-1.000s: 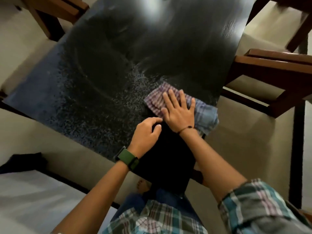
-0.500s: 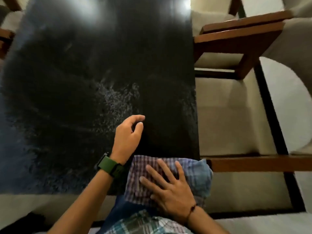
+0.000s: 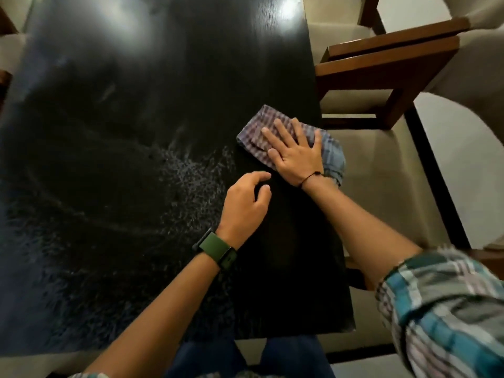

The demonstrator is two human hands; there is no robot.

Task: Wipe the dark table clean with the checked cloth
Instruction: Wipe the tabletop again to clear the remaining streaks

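Observation:
The dark table [image 3: 122, 110] fills most of the head view, with pale streaks and specks across its middle. A folded checked cloth [image 3: 257, 124] lies by the table's right edge, one end hanging over it. My right hand [image 3: 294, 154] presses flat on the cloth with straight, spread fingers. My left hand [image 3: 245, 203], with a green watch on the wrist, rests on the tabletop just left of and nearer than the right hand, its fingers loosely curled and holding nothing.
A wooden chair [image 3: 387, 66] with a pale seat stands close to the table's right edge. Another pale seat [image 3: 381, 186] lies below the hanging cloth end. The table's near edge [image 3: 272, 335] runs above my legs.
My right hand slid the cloth from the near edge away along the right side of the table. My left hand stayed on the tabletop. The camera view shifted.

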